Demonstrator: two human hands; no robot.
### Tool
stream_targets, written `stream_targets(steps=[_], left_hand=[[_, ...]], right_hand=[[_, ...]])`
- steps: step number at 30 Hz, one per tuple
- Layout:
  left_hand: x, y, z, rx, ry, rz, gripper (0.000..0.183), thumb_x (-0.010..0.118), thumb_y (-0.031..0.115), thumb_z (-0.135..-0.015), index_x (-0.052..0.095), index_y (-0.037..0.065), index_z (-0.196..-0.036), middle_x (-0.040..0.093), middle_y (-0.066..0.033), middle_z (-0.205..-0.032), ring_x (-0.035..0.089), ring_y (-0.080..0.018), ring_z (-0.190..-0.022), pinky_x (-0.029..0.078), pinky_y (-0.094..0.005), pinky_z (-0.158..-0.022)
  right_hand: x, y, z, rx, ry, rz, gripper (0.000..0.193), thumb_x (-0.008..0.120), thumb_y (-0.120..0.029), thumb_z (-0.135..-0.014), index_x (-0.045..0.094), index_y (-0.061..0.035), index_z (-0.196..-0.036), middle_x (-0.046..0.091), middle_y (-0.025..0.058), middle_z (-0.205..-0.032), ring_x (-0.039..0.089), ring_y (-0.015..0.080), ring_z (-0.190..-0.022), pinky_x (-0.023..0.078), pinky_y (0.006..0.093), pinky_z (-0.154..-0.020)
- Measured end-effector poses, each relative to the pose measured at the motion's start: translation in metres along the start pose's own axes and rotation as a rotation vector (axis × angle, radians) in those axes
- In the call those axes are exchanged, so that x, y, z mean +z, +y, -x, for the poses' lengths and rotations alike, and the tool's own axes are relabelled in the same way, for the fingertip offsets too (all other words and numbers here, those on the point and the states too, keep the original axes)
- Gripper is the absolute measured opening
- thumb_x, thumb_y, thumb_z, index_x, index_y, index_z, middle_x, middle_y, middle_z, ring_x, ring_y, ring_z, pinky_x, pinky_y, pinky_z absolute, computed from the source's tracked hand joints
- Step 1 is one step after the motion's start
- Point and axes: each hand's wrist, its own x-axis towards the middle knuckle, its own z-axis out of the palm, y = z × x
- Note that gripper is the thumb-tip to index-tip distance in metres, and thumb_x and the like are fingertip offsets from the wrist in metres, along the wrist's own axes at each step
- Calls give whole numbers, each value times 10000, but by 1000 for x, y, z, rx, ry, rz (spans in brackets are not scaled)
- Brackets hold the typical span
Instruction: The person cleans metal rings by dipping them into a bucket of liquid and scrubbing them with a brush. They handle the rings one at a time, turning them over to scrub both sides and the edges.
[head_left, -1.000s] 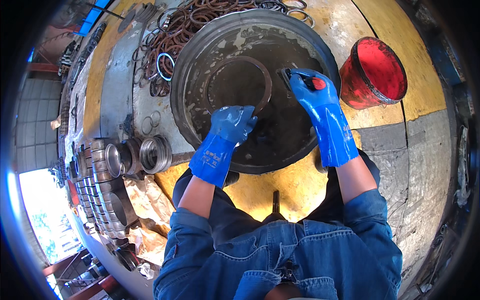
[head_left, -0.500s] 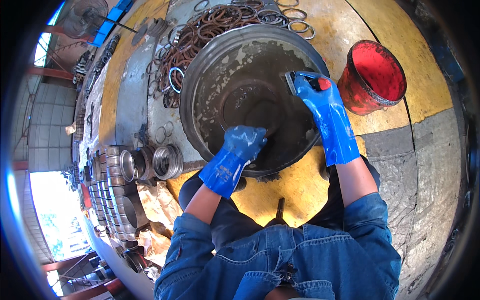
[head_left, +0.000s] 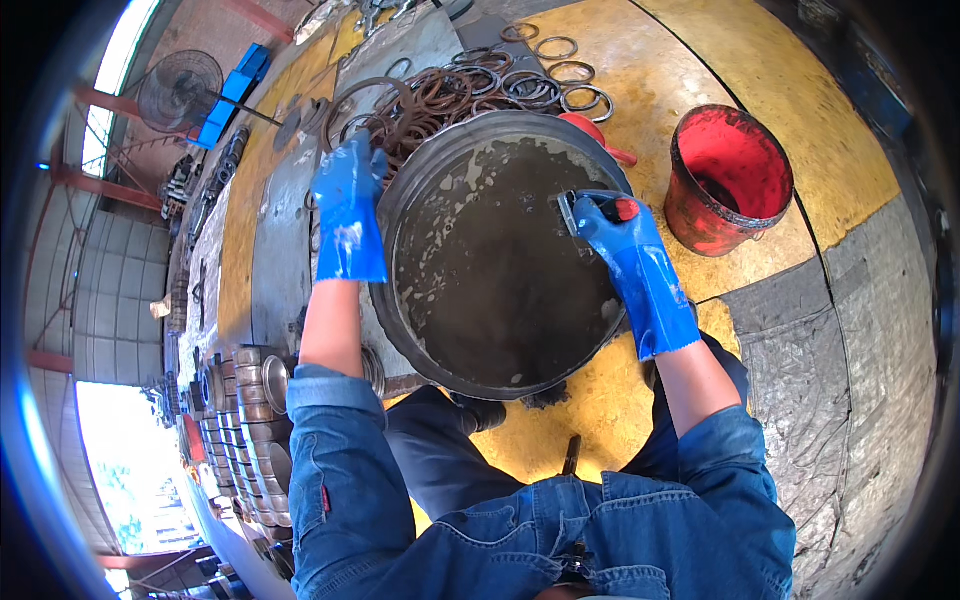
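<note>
At the far left rim of the basin, my left hand [head_left: 348,180], in a wet blue rubber glove, is closed on a large dark metal ring [head_left: 404,92]. The ring tilts up over a heap of rusty metal rings [head_left: 440,92]. My right hand [head_left: 612,225], gloved the same way, grips what looks like a scrub brush [head_left: 568,213] with a red handle end, above the right side of the basin. Between my knees and the heap stands the wide dark round basin [head_left: 388,262], holding murky grey liquid [head_left: 500,270] with foamy patches.
A red bucket [head_left: 690,205] stands right of the basin. Behind the basin's far rim lies a red scoop-like thing [head_left: 584,128]. Stacked metal cylinders [head_left: 262,420] stand at the left, with a fan [head_left: 180,90] farther off. Yellow and grey sheets [head_left: 800,330] cover the floor.
My left hand has moved from the basin's near side to the ring heap at far left. My right hand stays by the right rim with the brush. The view has shifted slightly.
</note>
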Motion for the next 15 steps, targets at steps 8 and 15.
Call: stream_targets(steps=[8,15], left_hand=[[107,53,104,-140,-421,510,491,706,401,-880,653,76,-1246,713,-209,-1151,693,-391,-1053,560,-478,-877],[211,86,186,-553,-460,745,588,779,362,-824,621,16,-1272,727,-222,-1074,710,-427,-949,561,-460,-876]], right_hand=[[-2,1,9,-79,72,-185,291,705,-244,-906,736,-32,-1103,727,12,-934,644,102,-815,520,277,-763],[-19,11,30,-21,101,-169,279,705,-244,-901,738,-32,-1081,730,22,-925,651,111,-812,524,284,-763]])
